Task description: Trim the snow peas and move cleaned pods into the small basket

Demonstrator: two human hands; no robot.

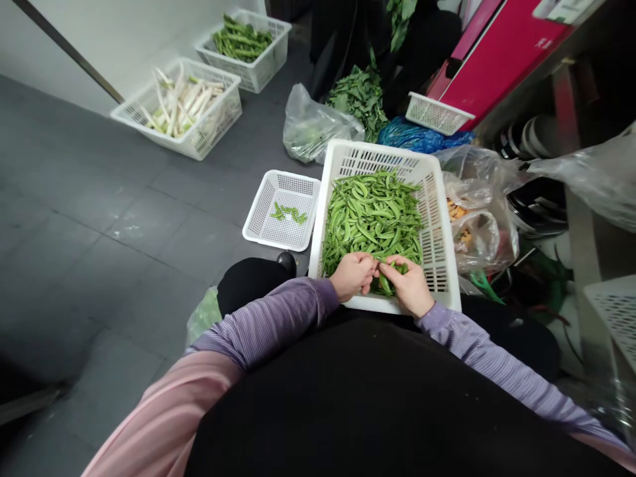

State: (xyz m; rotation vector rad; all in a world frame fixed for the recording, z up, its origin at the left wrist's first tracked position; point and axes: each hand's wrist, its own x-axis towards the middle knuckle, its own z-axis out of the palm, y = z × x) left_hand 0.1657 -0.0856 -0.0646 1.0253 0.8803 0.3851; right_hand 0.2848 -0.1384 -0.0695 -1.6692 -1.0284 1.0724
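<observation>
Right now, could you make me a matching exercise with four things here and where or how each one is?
1. green pods
2. small basket
3. blue bag
4. right hand

A. beyond the large basket's far rim
B. holding some pods
C. piled inside the large basket
D. left of the large basket

Pairs: 1-C; 2-D; 3-A; 4-B

my cuffed sleeves (pixel 278 318) are purple with fine pale stripes, the pods (pixel 372 212) green, the large basket (pixel 320 212) white, the floor (pixel 149 285) grey.
</observation>
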